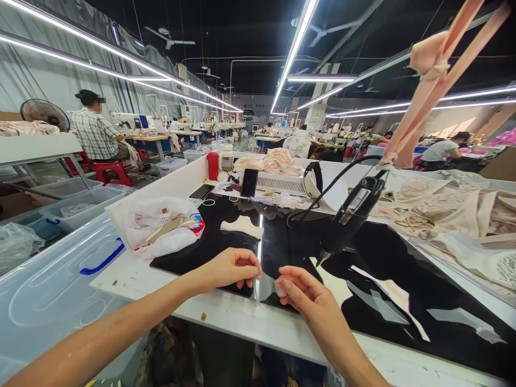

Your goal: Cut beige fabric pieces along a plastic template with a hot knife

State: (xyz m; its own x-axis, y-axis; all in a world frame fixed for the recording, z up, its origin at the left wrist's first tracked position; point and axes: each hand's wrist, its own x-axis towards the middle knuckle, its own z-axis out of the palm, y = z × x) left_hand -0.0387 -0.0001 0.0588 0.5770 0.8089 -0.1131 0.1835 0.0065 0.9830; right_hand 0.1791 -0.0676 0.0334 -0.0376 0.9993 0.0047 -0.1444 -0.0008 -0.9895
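Hands: left hand (231,267), right hand (306,294), fingers curled, grip I cannot tell, left of the black tool (353,215).
Cream panel (337,285): matte, curved, by the tool's tip.
Bench (237,316): white; glossy black sheet (286,242) under the tool.
Room: tube lights (296,45) above the tool.

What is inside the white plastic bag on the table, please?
Some tan pieces show in the mouth of the bag; anything lower is covered by them and the plastic.

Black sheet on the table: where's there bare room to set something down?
Bare black sheet shows between the far cream piece and the black tool, and between the white bag and left hand. It's crowded right of the right hand, with cut pieces, and behind, around the propped phone.
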